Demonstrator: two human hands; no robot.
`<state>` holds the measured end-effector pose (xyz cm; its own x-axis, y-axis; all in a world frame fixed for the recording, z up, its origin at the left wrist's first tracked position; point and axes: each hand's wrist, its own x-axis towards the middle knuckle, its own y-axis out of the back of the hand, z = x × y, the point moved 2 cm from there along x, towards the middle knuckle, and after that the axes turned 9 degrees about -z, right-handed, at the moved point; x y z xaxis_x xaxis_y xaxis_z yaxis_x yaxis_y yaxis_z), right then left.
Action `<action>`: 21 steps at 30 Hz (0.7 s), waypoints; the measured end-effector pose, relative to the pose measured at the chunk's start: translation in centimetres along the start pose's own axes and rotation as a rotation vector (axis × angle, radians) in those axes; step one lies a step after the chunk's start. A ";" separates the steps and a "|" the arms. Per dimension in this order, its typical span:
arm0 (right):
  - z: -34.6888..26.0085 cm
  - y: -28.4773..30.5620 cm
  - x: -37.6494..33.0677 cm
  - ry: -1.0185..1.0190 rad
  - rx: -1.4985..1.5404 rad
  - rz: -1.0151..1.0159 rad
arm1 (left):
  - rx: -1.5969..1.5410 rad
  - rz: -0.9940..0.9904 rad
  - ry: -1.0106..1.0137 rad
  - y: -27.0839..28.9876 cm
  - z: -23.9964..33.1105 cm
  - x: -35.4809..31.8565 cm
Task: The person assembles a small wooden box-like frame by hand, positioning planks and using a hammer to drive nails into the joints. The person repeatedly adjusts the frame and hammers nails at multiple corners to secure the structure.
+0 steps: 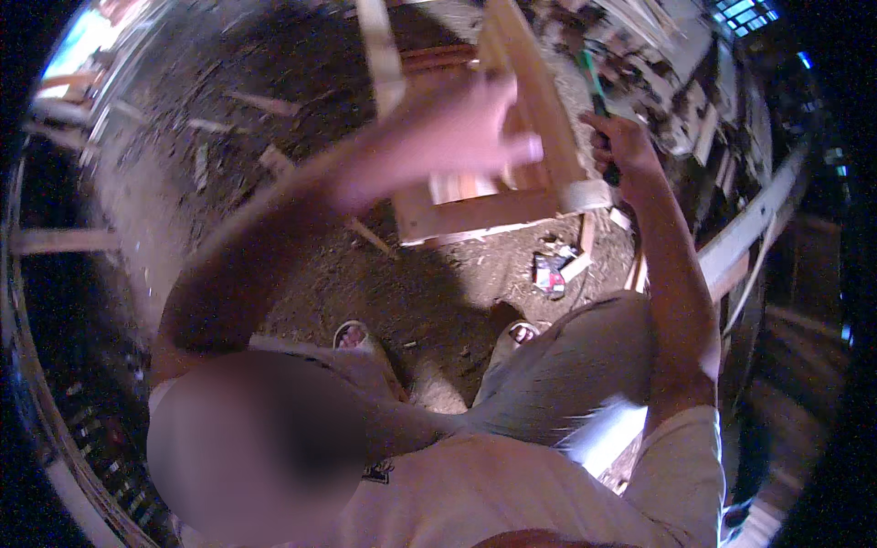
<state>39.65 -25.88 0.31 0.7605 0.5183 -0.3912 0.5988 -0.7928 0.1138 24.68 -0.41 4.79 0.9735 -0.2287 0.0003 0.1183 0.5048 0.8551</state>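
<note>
In front of me stands a wooden frame [484,216] of pale planks, with a tall board [546,102] along its right side. My left hand [470,128] reaches over the frame from the left, blurred by motion. Its visible fingers are apart near the inner side of the board, and I see nothing held in them. To the right of the board, my right hand [626,146] is closed around a tool with a green and black handle [589,68]. The tool's working end cannot be made out.
A small red, white and dark packet [549,274] lies on the dirt floor [365,283] beside wood offcuts [579,260]. Scrap wood [676,100] is heaped at the far right. A pale beam [754,224] slants past my right arm. My sandalled feet [351,334] stand below the frame.
</note>
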 end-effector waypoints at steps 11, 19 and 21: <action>-1.4 -2.3 -2.9 -0.033 -0.095 0.075 | -0.118 -0.217 -0.014 -8.3 4.9 -2.3; 0.2 -2.5 -3.0 -0.094 -0.142 0.020 | -0.031 -0.267 -0.019 -8.3 5.0 -1.8; -0.3 -2.8 -3.0 -0.126 -0.191 0.021 | -0.022 -0.246 -0.066 -8.2 4.8 -2.0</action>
<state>35.70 -25.13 1.43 0.7434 0.4485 -0.4963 0.6286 -0.7220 0.2891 20.80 -8.01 0.28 0.8999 -0.4009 -0.1717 0.3552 0.4454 0.8219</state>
